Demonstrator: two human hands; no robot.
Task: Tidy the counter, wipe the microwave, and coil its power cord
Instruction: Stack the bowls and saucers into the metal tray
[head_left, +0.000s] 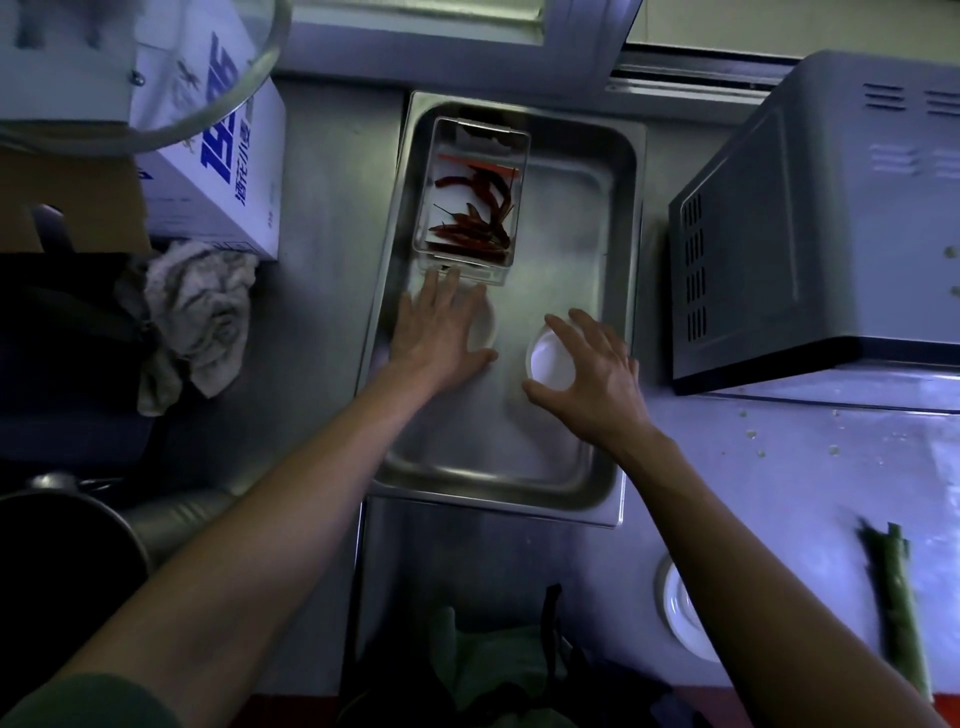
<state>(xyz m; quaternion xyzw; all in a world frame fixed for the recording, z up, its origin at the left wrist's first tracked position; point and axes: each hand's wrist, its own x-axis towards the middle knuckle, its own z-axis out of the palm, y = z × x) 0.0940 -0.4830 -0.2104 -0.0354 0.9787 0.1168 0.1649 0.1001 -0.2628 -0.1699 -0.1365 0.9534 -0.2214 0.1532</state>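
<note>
The right hand (597, 374) has its fingers spread and arched over a small white bowl (550, 361), thumb at the near rim and fingertips at the far rim, pinching it from above; that hold suits setting the bowl down or lifting it straight up, though which is meant cannot be told. The left hand (441, 327) lies flat with fingers straight and slightly apart, palm over a second white dish (483, 325) of which only the right edge shows; it seems to be steadying or pressing it in place, gripping nothing.

Both dishes sit in the steel tray (498, 467), the landmark here; likely it serves to gather loose items off the counter. At the tray's far left stands a clear container of dried red chillies (475, 208), just beyond the left fingertips. The microwave (815, 234) stands right of the tray, untouched; its cord is not visible. A crumpled cloth (200, 312) lies left of the tray, presumably for wiping; right of the tray's near corner sit a white plate (680, 613) and a green stalk (898, 597) not yet cleared.
</note>
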